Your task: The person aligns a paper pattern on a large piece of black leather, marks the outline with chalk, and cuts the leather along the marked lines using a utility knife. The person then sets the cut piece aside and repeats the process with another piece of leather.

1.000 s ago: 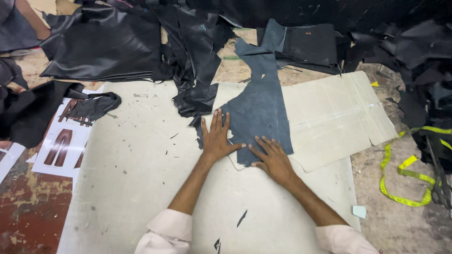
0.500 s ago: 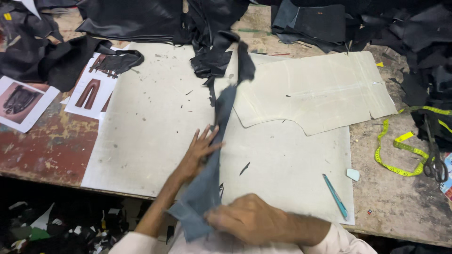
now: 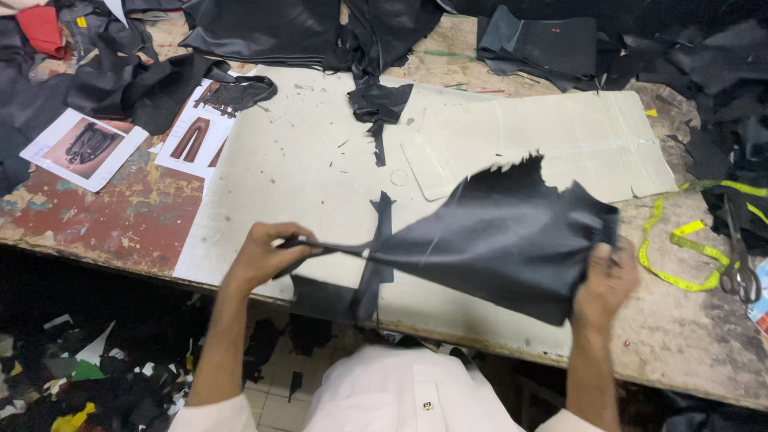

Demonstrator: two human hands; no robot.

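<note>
Got my left hand (image 3: pixel 264 254) pinched shut on a thin, stretched corner of the black leather piece (image 3: pixel 496 240), and my right hand (image 3: pixel 606 280) is gripping the opposite edge, fingers curled round it. The piece hangs in the air between them, just above the near edge of the table (image 3: pixel 120 216), with its top edge ragged and a narrow strip dangling down toward my white shirt (image 3: pixel 400 396).

Under it is the big pale cutting board (image 3: pixel 304 160), mostly bare on the left half, so that's where the open room is. A cream card pattern (image 3: pixel 560 136) lies flat on it a bit further out, partly behind the leather.

To my right, a yellow measuring tape (image 3: pixel 680 248) loops on the worn tabletop, with scissors (image 3: pixel 740 256) just beside it near the table's right end. On the left the table surface is red and chipped, and two printed photo sheets sit there: a white-bordered one showing brown trousers (image 3: pixel 192 140), and one showing a dark jacket (image 3: pixel 84 148) closer to the left edge.

Far side is crowded: heaps of black leather scraps (image 3: pixel 264 32) along the back edge, a folded dark stack (image 3: pixel 544 44) further right. Floor below left is littered with offcuts (image 3: pixel 72 376).
</note>
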